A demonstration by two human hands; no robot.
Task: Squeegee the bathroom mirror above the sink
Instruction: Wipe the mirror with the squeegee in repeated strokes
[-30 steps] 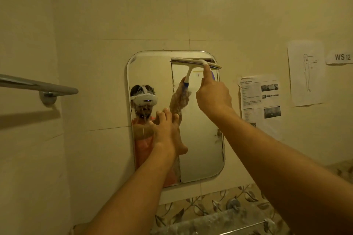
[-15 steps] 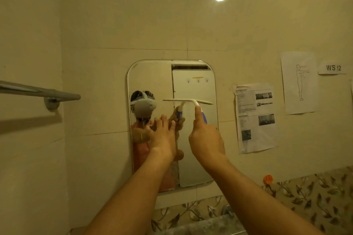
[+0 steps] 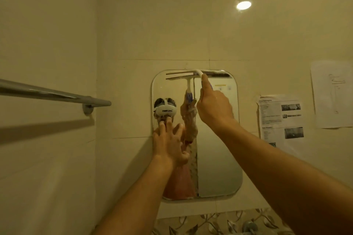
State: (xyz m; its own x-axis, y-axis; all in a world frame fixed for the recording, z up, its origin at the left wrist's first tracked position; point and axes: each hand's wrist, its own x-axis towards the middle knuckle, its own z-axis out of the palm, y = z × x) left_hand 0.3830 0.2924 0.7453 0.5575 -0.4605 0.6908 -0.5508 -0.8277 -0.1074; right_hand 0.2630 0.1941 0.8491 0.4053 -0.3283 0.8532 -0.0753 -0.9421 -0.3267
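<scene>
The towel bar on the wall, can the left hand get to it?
Probably yes. The left hand rests open on the mirror, holding nothing, and nothing shows between it and the towel bar.

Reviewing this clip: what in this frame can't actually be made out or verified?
Head view, the only one:
- Squeegee handle: mostly covered by the right hand.
- Water or streaks left on the mirror: the dim, soft image doesn't settle it.
- Sink: cut off by the bottom edge; only the tap top shows.
- Printed notice: text too small to read.
- Left hand: whether it presses the glass or only hovers is unclear.
</scene>
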